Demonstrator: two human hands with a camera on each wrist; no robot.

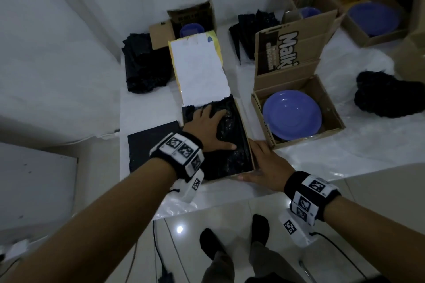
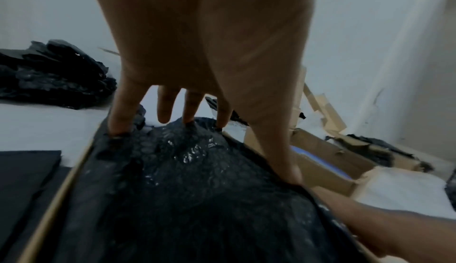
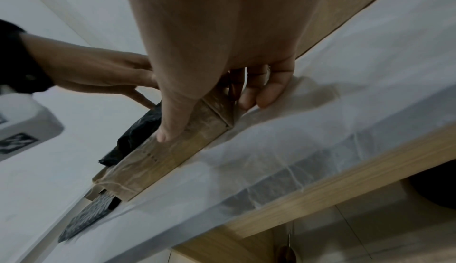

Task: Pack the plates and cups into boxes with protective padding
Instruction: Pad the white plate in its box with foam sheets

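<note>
Black bubble wrap [image 1: 230, 145] fills the nearest cardboard box [image 1: 249, 151] on the tabletop [image 1: 310, 158], and the left hand [image 1: 207, 128] lies flat on it with fingers spread and straight, pressing the padding down. The right hand [image 1: 264, 165] grips that box's near right corner, thumb along the near wall and fingers curled against the side. A dark flat sheet [image 1: 151, 145] lies just left of the box, whose white-lined flap [image 1: 200, 71] stands open at the far side. To the right sits a second open box [image 1: 331, 108] holding a blue plate [image 1: 292, 115]; its raised flap [image 1: 287, 50] reads "Malki" above a word that looks like "chocolate". Farther off, three more open boxes each hold a blue dish, with heaps of black wrap between and beside them.
</note>
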